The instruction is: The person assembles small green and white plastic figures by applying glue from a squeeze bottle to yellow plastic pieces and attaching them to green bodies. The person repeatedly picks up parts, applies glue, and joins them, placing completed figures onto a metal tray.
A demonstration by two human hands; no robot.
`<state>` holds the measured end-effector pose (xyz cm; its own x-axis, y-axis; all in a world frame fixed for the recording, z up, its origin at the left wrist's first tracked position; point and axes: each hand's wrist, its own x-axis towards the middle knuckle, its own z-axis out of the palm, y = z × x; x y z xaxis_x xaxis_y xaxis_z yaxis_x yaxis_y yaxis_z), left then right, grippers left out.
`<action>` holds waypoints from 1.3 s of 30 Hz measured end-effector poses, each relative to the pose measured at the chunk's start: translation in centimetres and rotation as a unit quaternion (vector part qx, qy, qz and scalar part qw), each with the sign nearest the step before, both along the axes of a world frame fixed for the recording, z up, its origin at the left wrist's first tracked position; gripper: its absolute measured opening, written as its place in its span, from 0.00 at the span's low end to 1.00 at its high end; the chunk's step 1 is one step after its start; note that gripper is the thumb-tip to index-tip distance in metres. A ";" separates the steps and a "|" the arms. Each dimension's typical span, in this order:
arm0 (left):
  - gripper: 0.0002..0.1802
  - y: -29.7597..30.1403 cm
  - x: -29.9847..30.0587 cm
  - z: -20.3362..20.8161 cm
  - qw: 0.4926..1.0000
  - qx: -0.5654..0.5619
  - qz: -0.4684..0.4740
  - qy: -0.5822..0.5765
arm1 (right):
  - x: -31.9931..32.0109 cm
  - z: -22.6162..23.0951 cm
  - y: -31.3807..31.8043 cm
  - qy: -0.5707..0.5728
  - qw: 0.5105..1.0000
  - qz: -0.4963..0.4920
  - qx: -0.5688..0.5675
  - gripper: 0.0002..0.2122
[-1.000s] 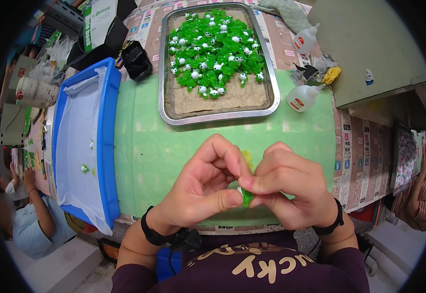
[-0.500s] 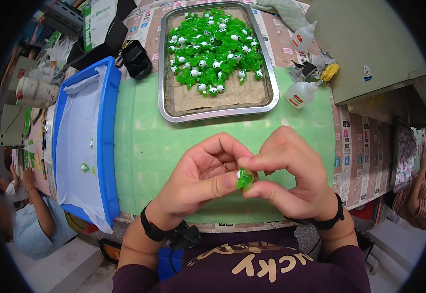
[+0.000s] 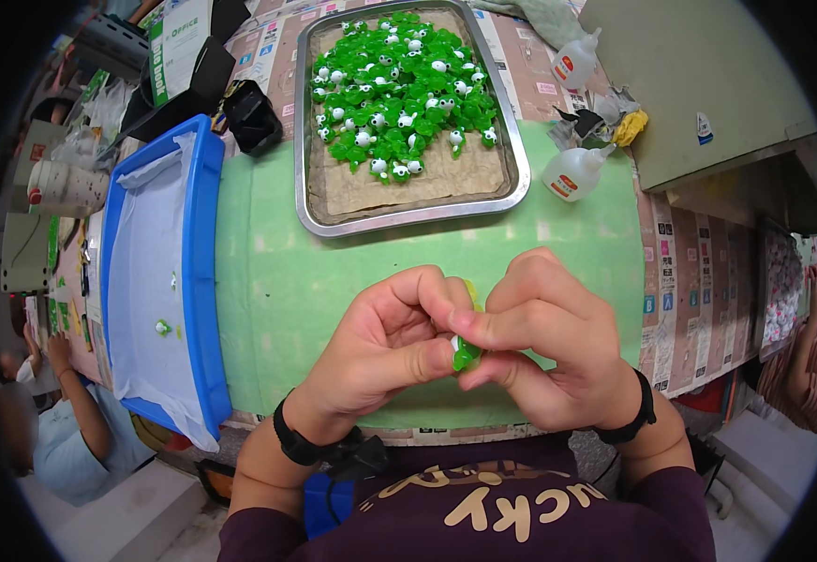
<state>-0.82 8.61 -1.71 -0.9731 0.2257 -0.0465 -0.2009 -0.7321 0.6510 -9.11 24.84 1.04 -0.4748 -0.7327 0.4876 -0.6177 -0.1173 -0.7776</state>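
Observation:
Both hands meet over the green mat [image 3: 334, 215], close to its near edge. A small translucent green toy figure with a white part [image 3: 466, 357] is pinched between them. My left hand [image 3: 385, 337] grips it from the left with thumb and fingers, the palm partly showing. From the other side my right hand [image 3: 558, 337] closes thumb and forefinger on it. A yellowish-green bit [image 3: 471, 292] sticks up behind the fingertips; whether it belongs to the figure I cannot tell. Fingers cover much of the figure.
Beyond my hands, a metal tray [image 3: 399, 222] lined with brown paper holds several green figures [image 3: 399, 94] with white heads. At left stands a blue tray [image 3: 204, 281] with white lining and a few small pieces. Two squeeze bottles [image 3: 572, 174] stand right. Other people work at both sides.
Both hands have shifted slightly and the figure has turned between the fingertips. The yellowish-green bit now shows above the fingers. The view has moved a little.

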 end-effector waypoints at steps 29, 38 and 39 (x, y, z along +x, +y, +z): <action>0.15 0.2 0.1 0.4 0.991 -0.015 0.089 0.102 | -0.2 -0.1 0.2 0.003 0.999 -0.044 -0.029 0.25; 0.11 0.4 0.4 0.9 0.962 -0.083 0.181 0.185 | 0.0 0.3 0.5 0.060 0.995 -0.061 -0.048 0.17; 0.12 0.4 0.5 0.8 0.960 -0.095 0.183 0.188 | 0.0 0.3 0.6 0.072 0.994 -0.065 -0.041 0.16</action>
